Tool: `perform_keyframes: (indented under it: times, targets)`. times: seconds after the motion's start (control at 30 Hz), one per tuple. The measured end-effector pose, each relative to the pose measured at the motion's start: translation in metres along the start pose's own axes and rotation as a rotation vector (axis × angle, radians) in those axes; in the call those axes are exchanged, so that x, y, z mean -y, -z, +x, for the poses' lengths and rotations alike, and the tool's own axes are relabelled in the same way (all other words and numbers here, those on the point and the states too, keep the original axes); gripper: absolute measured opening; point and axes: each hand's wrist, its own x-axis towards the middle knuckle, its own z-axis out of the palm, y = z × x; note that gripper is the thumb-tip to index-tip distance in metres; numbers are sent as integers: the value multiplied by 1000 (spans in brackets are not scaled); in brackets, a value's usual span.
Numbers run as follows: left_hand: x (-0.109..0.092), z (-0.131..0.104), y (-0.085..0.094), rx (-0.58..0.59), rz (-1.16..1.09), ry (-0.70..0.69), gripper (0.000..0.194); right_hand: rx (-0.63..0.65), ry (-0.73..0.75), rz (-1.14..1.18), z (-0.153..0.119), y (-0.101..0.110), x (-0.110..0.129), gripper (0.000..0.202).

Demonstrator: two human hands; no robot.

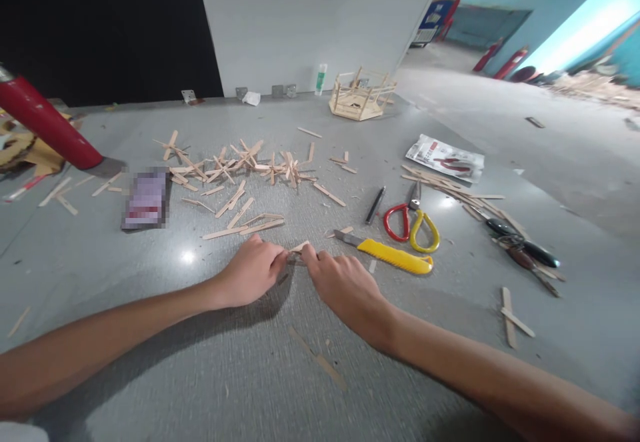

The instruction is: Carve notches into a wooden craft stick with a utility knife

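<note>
Between my two hands a small wooden craft stick point(299, 248) shows, pinched at both ends. My left hand point(253, 270) is closed on its left end, and my right hand point(343, 281) grips the right end with thumb and bent fingers. Most of the stick is hidden by my fingers. Just right of my right hand lies a yellow utility knife point(395, 255) with its blade out toward the left. Beyond it rest scissors point(413, 219) with one red and one yellow handle, and a black pen-like stick point(375, 205). Several loose craft sticks point(243, 225) lie just beyond my left hand.
A pile of craft sticks point(245, 162) spreads across the middle. A frame built of sticks point(361, 99) stands at the back beside a glue tube point(321, 79). Right are a packet point(445, 157) and pliers point(523, 242); left, a blurred phone-like object point(146, 199) and red cylinder point(50, 122).
</note>
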Motion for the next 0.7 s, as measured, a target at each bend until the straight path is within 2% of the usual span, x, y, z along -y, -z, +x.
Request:
perform_keyframes:
  times: [0.2, 0.3, 0.5, 0.7]
  targets:
    - [2, -1, 1, -3, -29, -68, 48, 92, -71, 115, 2, 20, 7, 35]
    - [3, -2, -1, -25, 29, -54, 49, 57, -61, 63, 3, 15, 9, 38]
    - [5, -4, -7, -42, 33, -71, 51, -63, 54, -82, 4, -3, 4, 33]
    - [6, -7, -11, -61, 52, -43, 51, -77, 110, -136, 2, -2, 0, 26]
